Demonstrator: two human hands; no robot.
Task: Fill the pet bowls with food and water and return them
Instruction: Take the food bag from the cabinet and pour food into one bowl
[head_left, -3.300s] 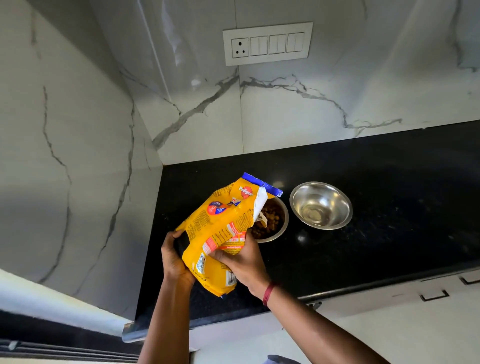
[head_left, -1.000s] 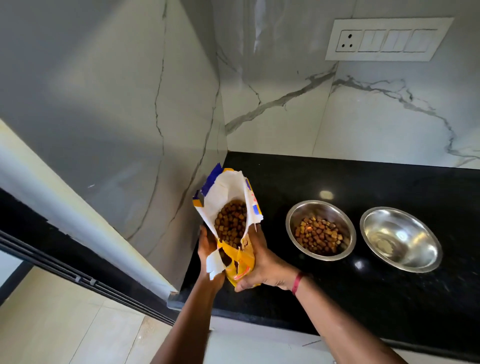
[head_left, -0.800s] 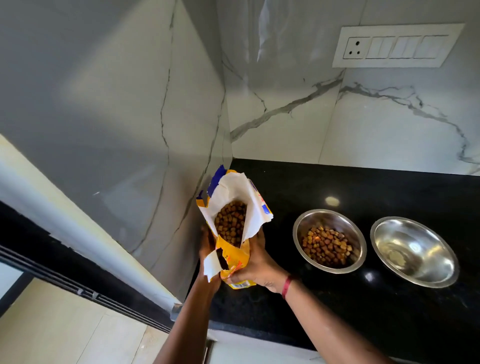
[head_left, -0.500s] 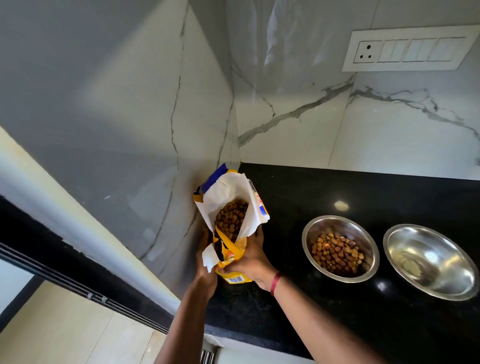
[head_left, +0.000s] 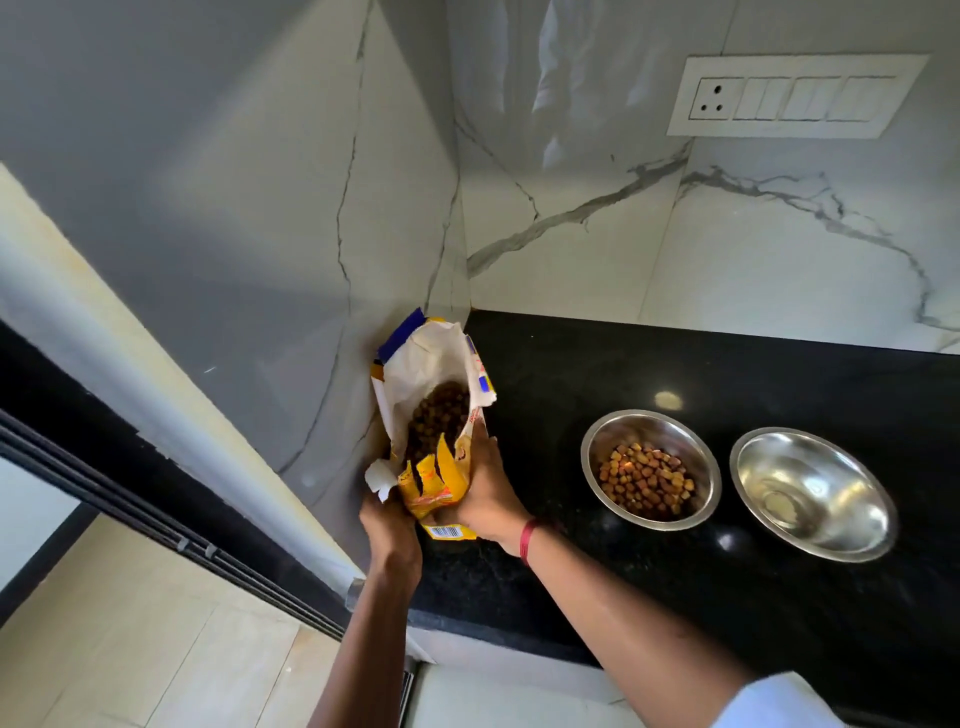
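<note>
Since the pour seen earlier, the food bag (head_left: 431, 415) has been swung away from the bowls and turned upright. It now stands at the left end of the black counter (head_left: 675, 597), in the corner against the marble side wall (head_left: 260, 260). Whether its base rests on the counter cannot be told, as both hands cover the lower part. The left hand (head_left: 387, 530) grips the bag low on its left side. The right hand (head_left: 485, 499), which has a red band (head_left: 527, 540) at the wrist, is wrapped round the lower right side with fingers curled on the packaging. The torn mouth faces up and stands open, showing brown kibble (head_left: 439, 415) inside. Two steel bowls sit on the counter to the right, well apart from the bag and just beside each other. The left bowl (head_left: 649, 431) holds a layer of kibble. The right bowl (head_left: 810, 493) shows bare, shiny metal; whether it holds water cannot be told.
</note>
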